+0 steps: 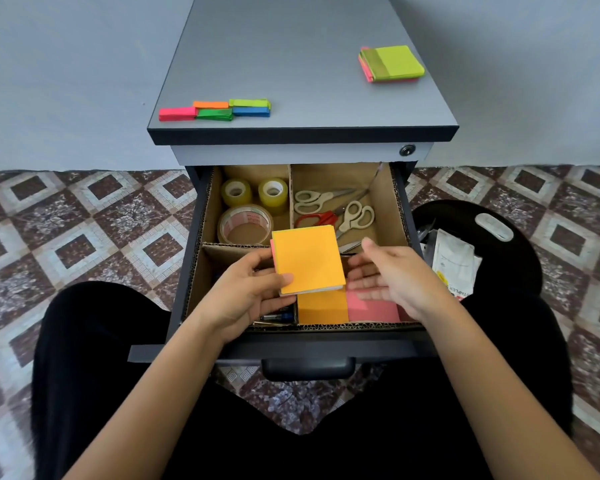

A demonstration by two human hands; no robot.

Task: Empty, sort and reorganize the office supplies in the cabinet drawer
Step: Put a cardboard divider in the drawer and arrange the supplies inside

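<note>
The cabinet drawer (400,216) stands pulled out, lined with cardboard dividers. My left hand (246,289) holds an orange sticky-note pad (307,259) above the drawer's front part. My right hand (392,275) hovers open just right of the pad, palm toward it. Beneath lie an orange pad (323,308) and a pink pad (374,310) in the front right compartment. Three tape rolls (245,223) fill the back left compartment. Three pairs of scissors (333,211) lie in the back right one. Pens (278,317) show in the front left compartment, mostly hidden by my left hand.
On the grey cabinet top (309,98) lie coloured narrow flag pads (215,109) at the front left and a green-topped note stack (392,64) at the back right. A black bin (520,251) with papers stands right of the drawer. My black-clad legs flank the drawer handle (309,367).
</note>
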